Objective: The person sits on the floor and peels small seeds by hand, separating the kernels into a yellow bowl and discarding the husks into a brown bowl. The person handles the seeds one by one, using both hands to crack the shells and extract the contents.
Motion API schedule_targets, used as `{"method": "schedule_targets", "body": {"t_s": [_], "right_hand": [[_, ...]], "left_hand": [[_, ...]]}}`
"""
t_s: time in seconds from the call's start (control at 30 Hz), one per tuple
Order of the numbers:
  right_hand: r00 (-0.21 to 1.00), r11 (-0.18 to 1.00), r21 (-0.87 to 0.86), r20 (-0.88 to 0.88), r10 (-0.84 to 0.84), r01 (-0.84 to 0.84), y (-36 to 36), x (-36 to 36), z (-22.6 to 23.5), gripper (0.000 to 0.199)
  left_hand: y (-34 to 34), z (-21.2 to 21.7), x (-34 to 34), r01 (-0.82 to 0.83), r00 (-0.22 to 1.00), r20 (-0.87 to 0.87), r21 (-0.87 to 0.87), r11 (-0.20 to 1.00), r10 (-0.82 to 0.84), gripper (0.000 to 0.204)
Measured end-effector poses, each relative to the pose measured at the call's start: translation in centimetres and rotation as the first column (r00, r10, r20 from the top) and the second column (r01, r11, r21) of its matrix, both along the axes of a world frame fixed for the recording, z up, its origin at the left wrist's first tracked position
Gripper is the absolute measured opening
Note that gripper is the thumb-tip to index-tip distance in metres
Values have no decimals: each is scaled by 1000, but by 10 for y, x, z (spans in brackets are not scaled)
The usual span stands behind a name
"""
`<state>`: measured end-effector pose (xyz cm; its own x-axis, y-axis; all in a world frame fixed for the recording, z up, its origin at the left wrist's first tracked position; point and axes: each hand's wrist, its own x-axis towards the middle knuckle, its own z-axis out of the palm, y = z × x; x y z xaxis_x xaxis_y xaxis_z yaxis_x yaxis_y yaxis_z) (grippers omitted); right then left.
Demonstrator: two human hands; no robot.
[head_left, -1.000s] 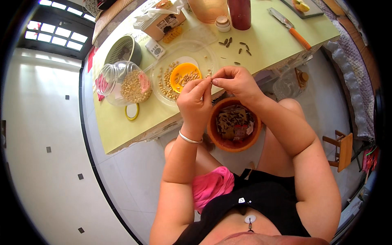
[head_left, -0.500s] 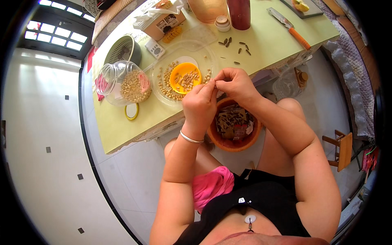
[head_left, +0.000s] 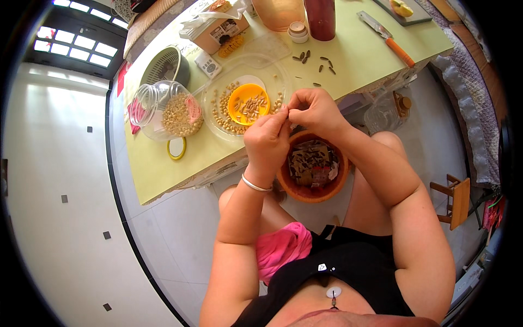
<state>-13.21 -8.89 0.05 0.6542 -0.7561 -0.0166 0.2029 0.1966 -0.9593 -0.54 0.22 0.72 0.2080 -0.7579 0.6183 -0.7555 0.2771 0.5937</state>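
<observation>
Fingertips pinched together, my left hand (head_left: 267, 143) and my right hand (head_left: 317, 111) meet over the table's near edge. Whatever small thing lies between them is hidden by the fingers. Just beyond my left hand, a small yellow bowl (head_left: 231, 110) holds pale shelled kernels (head_left: 255, 105). It stands in a round clear plastic tray (head_left: 281, 75), with round beige beans (head_left: 222, 109) spread around it. Several dark striped sunflower seeds (head_left: 325, 58) lie on the tabletop past my right hand. Beneath my hands, between my knees, an orange bin (head_left: 305, 194) contains dark husks and scraps.
At the left lie a clear jar of beige beans (head_left: 180, 115), a yellow-rimmed lid (head_left: 176, 156) and a grey-green colander (head_left: 182, 71). An orange-handled knife (head_left: 400, 52) rests far right, and a dark red tumbler (head_left: 321, 20) stands at the back. A wooden stool (head_left: 461, 203) is on the floor.
My hands keep the same pinch, with only a tiny shift of the fingers. The view has moved very slightly; nothing on the table has visibly changed place.
</observation>
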Motion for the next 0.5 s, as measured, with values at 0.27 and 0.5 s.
{"method": "schedule_targets", "body": {"t_s": [0.27,0.5], "right_hand": [[994,963,243,28,109,-112,-11,-9,-3,5],[993,972,202,46,113,-120,-10,-8,-4,5]], "left_hand": [[1,0,6,253,700,-711,157,955,-69,25],[0,8,14,360,354,-935,155,920,19,21]]}}
